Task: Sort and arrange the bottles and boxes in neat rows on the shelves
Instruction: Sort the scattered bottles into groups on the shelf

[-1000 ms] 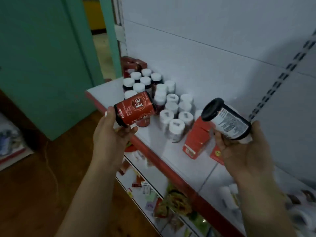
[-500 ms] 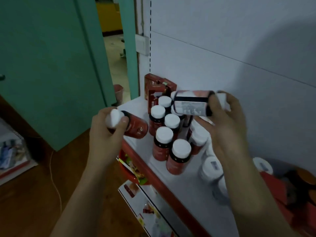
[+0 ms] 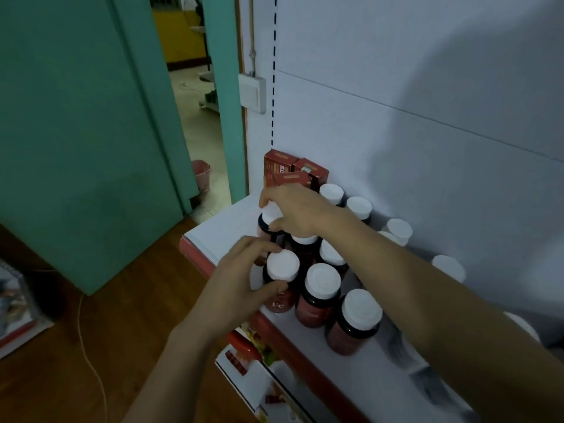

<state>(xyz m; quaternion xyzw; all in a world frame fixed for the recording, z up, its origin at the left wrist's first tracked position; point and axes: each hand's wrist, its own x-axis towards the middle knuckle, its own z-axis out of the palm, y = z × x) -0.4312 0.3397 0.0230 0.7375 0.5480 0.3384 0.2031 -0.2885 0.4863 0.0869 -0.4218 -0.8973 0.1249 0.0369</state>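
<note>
Mostly plastic, card and painted panels.
Every bottle (image 3: 314,309) has a dark glossy body (plastic or glass, can't tell) with a smooth reddish label. Caps (image 3: 323,280) are white matt plastic with flat tops. Boxes (image 3: 276,164) at the shelf's back left corner are red printed card with a slight sheen. Shelf (image 3: 225,227) deck is smooth matt white and looks like painted metal; its front edge strip is glossy red. Back panel (image 3: 396,148) has the same white matt finish. Floor (image 3: 128,306) is brown wood-look boards, low sheen. Door (image 3: 76,132) is flat matt teal paint. Switch (image 3: 252,92) is white plastic, bin (image 3: 201,174) pink plastic.
</note>
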